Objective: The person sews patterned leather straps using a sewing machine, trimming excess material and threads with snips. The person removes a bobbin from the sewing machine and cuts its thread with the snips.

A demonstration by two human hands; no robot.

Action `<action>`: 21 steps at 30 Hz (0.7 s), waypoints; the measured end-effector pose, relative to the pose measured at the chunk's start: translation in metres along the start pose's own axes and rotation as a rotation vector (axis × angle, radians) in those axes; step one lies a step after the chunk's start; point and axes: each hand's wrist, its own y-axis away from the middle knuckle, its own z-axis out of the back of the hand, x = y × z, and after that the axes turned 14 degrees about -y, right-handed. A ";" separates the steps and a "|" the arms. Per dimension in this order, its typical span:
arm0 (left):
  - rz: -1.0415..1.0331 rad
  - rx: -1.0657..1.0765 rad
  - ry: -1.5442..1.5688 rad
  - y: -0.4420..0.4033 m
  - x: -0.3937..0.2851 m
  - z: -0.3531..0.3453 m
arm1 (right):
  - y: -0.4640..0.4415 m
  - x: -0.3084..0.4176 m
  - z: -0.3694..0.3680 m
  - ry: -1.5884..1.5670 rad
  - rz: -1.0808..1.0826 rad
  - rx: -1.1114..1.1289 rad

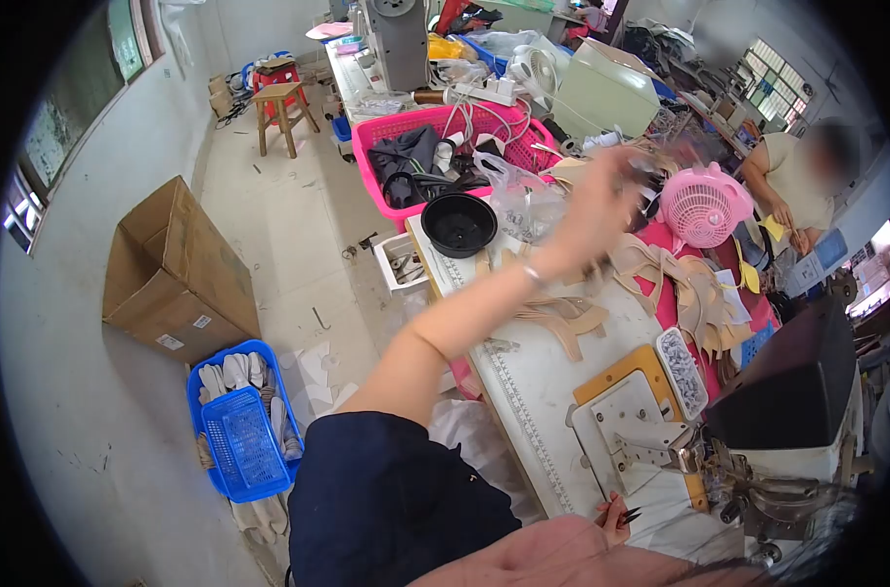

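Observation:
My left arm reaches across the white table (533, 411), and my left hand (606, 201) is smeared by motion near the pink fan. Something dark shows by its fingers, but I cannot make out whether it is held. Low in the view, my right hand (615, 520) is closed around a small dark two-pointed tool (632, 515), close to the sewing machine (650, 445). Beige cut pieces (567, 321) lie on the table below my left forearm, with more beige pieces (704, 303) beyond the hand.
A black bowl (458, 225) sits at the table's corner by a pink basket (371, 147) of cloth and cables. The pink fan (704, 207) and a white tray (682, 374) stand farther right. One co-worker (807, 176) handles yellow pieces. A cardboard box (205, 279) and blue baskets (244, 445) stand left.

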 end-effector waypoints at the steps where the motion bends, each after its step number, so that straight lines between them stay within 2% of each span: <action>1: 0.020 -0.120 -0.055 -0.021 0.007 0.026 | 0.002 0.002 -0.002 -0.001 -0.016 -0.001; 3: 0.167 -0.183 -0.268 -0.057 0.009 0.089 | 0.002 0.000 -0.003 -0.007 -0.050 -0.004; 4: -0.132 -0.441 -0.411 -0.079 0.053 0.102 | 0.001 -0.003 0.001 -0.011 -0.068 -0.007; 6: -0.115 -0.351 -0.608 -0.097 0.078 0.141 | 0.000 -0.010 0.004 -0.005 -0.075 -0.048; 8: -0.090 -0.103 -1.023 -0.101 0.134 0.172 | -0.004 -0.012 0.001 0.014 -0.043 -0.121; 12: 0.037 0.472 -1.412 -0.057 0.290 0.206 | -0.014 0.007 -0.018 -0.058 0.056 -0.253; 15: 0.202 0.762 -1.482 0.001 0.352 0.207 | -0.017 0.041 -0.033 -0.095 0.125 -0.228; 18: 0.339 0.820 -1.487 0.019 0.370 0.198 | -0.042 0.054 -0.030 -0.145 0.344 -0.311; 19: 0.375 0.817 -1.473 0.019 0.373 0.196 | -0.050 0.059 -0.025 -0.227 0.338 -0.273; 20: 0.411 0.804 -1.451 0.018 0.377 0.196 | -0.074 0.047 -0.002 -0.244 0.455 -0.149; 21: 0.439 0.845 -1.441 0.018 0.403 0.197 | -0.074 0.055 -0.011 -0.165 0.472 -0.164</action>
